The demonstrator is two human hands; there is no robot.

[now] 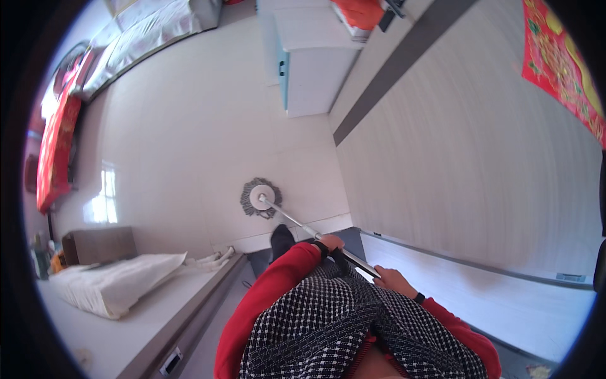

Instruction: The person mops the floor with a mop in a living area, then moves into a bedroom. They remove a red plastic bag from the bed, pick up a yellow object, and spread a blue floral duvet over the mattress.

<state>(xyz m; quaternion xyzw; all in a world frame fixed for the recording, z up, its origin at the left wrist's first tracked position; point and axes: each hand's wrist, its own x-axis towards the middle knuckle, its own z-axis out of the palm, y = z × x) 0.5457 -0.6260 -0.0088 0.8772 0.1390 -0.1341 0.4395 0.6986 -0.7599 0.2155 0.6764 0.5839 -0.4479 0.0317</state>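
A round spin mop (pixel 262 197) with a grey string fringe and a white disc rests flat on the pale tiled floor (pixel 189 123). Its metal handle (pixel 289 217) slants back towards my body. Lower on the handle, my left hand (pixel 333 242) is wrapped around it just above a white collar. My right hand (pixel 395 281) grips the handle nearer its upper end, beside my checked garment. Both wrists wear dark bands. One dark shoe (pixel 282 237) stands at the doorway's sill, close behind the mop head.
A wood-grain door (pixel 450 156) stands on the right. Ahead is a white cabinet (pixel 317 78) with a light blue front. A counter (pixel 142 327) at left bears a white cloth (pixel 118 284). Farther left are a red-covered table (pixel 59 147) and a covered sofa (pixel 147 38).
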